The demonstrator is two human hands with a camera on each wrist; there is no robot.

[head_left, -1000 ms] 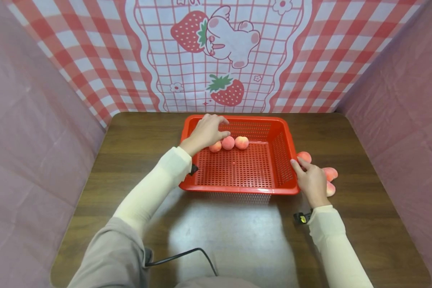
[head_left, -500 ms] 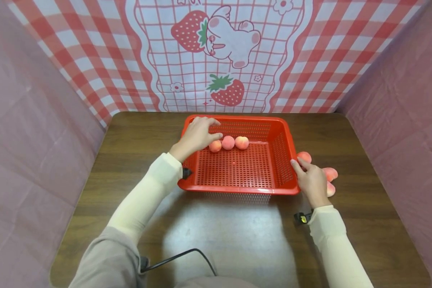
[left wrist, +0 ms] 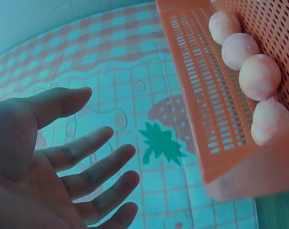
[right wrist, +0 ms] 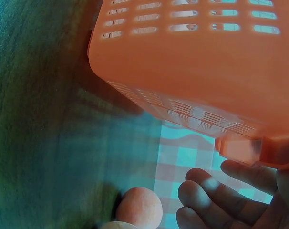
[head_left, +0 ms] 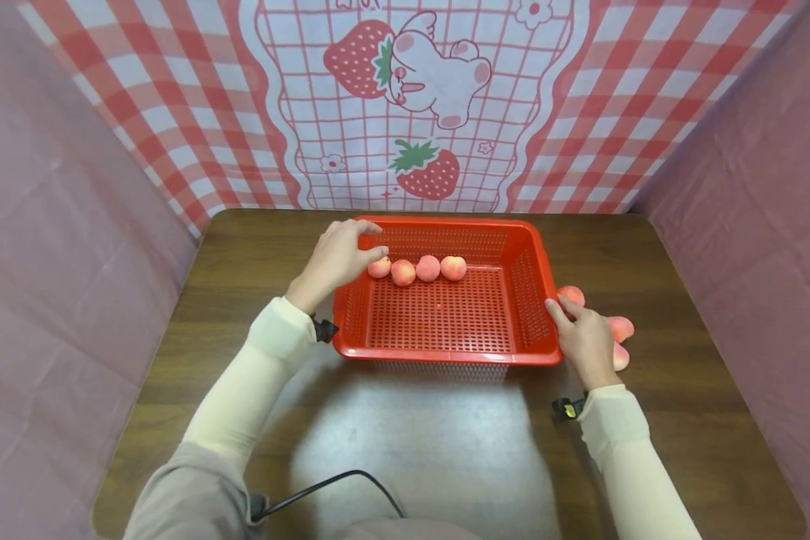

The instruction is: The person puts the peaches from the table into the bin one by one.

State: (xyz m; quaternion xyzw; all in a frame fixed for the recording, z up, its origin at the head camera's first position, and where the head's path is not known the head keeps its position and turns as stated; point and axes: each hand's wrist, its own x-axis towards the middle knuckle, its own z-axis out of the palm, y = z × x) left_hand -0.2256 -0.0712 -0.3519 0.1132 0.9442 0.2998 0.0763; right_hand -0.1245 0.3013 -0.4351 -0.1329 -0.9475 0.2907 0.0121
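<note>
Wood-grain table (head_left: 688, 420), checked strawberry cloth (head_left: 580, 127) behind. Head: red plastic basket (head_left: 445, 357) on the far half, four peaches (head_left: 428, 268) inside; my right hand (head_left: 585, 341) pinches its right rim. Probably light, slightly flexy. Left wrist: my left hand (left wrist: 39, 186) spread wide, holding nothing; peaches likely bruise, cup gently. Right wrist: my fingers (right wrist: 201, 198) below the rim lip, sturdiest hold, I'd guess.

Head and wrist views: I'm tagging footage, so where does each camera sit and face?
Head: on the head, facing forward and down at the basket; left hand and right hand show.
Left wrist: worn there, facing the left hand, cloth and basket.
Right wrist: worn there, facing the right hand and basket's outer wall.
Head and left wrist share four peaches inside the basket.
</note>
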